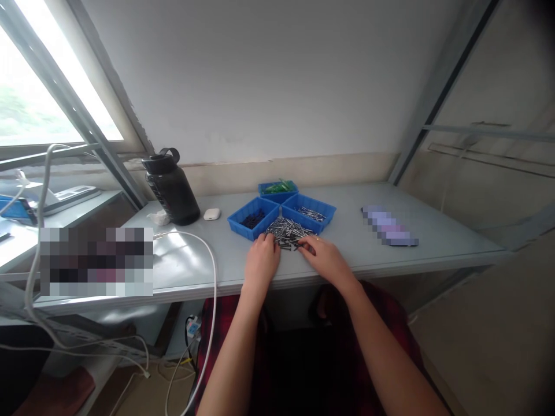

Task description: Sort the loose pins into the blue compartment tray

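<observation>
A loose pile of silver nails and dark screws (286,230) lies on the table before me. At its left edge is my left hand (262,258), fingers bent together and touching the pile; whatever they hold is hidden. My right hand (324,257) is at the front right of the pile, thumb and fingers pinched on a dark screw (297,247). Just behind stand three blue bins. The left bin (243,230) contains dark screws, the right bin (328,215) silver nails, and the back bin (278,195) green plastic pieces.
A dark water bottle (173,193) and a white earbud case (212,214) stand left on the grey table (347,199). A white cable (213,271) loops over its front edge. A phone (389,225) lies at right; a blurred patch covers something at left.
</observation>
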Demonstrator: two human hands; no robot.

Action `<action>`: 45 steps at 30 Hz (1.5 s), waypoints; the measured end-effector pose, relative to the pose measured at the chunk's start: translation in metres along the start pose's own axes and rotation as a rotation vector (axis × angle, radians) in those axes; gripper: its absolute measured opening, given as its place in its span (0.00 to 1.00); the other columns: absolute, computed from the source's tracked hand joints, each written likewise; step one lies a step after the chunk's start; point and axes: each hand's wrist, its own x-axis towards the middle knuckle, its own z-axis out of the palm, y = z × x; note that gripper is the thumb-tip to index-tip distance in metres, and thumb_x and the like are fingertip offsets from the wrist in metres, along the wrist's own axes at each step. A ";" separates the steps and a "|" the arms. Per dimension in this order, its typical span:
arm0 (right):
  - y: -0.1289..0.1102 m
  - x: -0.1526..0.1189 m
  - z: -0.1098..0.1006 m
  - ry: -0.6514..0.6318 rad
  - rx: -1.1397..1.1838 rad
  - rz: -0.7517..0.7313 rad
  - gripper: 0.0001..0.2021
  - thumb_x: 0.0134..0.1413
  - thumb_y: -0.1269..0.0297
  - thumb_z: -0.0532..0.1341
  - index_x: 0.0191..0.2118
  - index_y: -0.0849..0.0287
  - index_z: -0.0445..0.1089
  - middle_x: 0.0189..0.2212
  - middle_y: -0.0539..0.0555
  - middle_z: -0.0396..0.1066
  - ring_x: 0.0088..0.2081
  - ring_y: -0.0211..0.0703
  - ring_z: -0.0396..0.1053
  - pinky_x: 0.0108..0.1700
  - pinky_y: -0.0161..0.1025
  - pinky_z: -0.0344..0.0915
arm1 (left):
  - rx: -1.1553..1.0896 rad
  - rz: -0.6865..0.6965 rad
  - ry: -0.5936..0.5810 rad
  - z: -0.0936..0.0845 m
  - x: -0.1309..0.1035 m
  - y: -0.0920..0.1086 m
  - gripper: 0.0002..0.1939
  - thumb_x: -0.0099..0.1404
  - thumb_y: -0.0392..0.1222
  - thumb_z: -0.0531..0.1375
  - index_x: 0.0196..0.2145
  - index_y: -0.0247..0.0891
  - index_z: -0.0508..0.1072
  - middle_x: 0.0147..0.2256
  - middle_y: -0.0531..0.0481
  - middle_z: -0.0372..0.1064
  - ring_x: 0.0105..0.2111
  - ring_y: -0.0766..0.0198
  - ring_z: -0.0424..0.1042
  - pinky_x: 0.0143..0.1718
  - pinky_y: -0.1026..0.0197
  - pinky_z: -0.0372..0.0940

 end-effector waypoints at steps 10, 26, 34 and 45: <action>0.000 -0.001 0.002 0.036 -0.027 -0.021 0.09 0.59 0.63 0.55 0.42 0.54 0.71 0.37 0.52 0.74 0.35 0.41 0.70 0.37 0.36 0.62 | -0.022 -0.019 -0.003 0.000 0.001 -0.001 0.09 0.67 0.36 0.49 0.36 0.35 0.69 0.37 0.43 0.67 0.37 0.58 0.70 0.38 0.60 0.62; -0.007 -0.004 -0.003 0.023 -0.025 0.027 0.15 0.59 0.59 0.55 0.51 0.53 0.65 0.31 0.49 0.74 0.32 0.42 0.71 0.33 0.36 0.62 | -0.490 0.024 0.111 -0.004 0.002 0.005 0.08 0.66 0.37 0.53 0.36 0.37 0.72 0.36 0.48 0.70 0.34 0.64 0.70 0.41 0.62 0.64; -0.004 -0.006 -0.004 -0.017 0.024 -0.075 0.11 0.64 0.62 0.50 0.41 0.53 0.68 0.38 0.52 0.74 0.39 0.43 0.70 0.39 0.37 0.62 | -0.649 0.101 -0.002 0.000 -0.001 0.012 0.08 0.65 0.38 0.54 0.34 0.37 0.73 0.34 0.49 0.72 0.36 0.63 0.70 0.40 0.62 0.63; -0.006 -0.006 -0.006 -0.023 0.045 -0.024 0.10 0.65 0.62 0.48 0.40 0.54 0.66 0.34 0.51 0.74 0.34 0.44 0.70 0.35 0.36 0.59 | -0.708 0.043 -0.083 -0.005 -0.003 0.016 0.10 0.65 0.42 0.54 0.34 0.38 0.74 0.33 0.49 0.74 0.34 0.61 0.71 0.37 0.61 0.62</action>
